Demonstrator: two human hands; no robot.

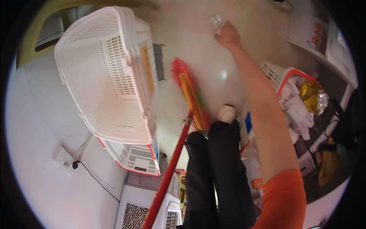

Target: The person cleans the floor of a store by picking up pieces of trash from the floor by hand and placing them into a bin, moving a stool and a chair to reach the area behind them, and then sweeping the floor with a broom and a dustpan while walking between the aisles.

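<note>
My right arm reaches far out over the pale floor (198, 34). The fingers of my right hand (230, 36) are closed on a crumpled piece of clear plastic (215, 22). Left of my legs, a broom (167, 173) slants up from the lower edge; it has a red handle, a yellow-orange head and pink and green bristles resting near my shoes. The handle's lower end runs out of the picture. My left hand is not in view.
Stacked white baskets (110, 76) stand at the left, with a red-rimmed white basket (137, 158) beneath. A wall socket (64, 158) and black cord lie farther left. To my right, a red-edged bin (284, 82) holds papers and gold foil (310, 95). A shelf (324, 55) stands behind it.
</note>
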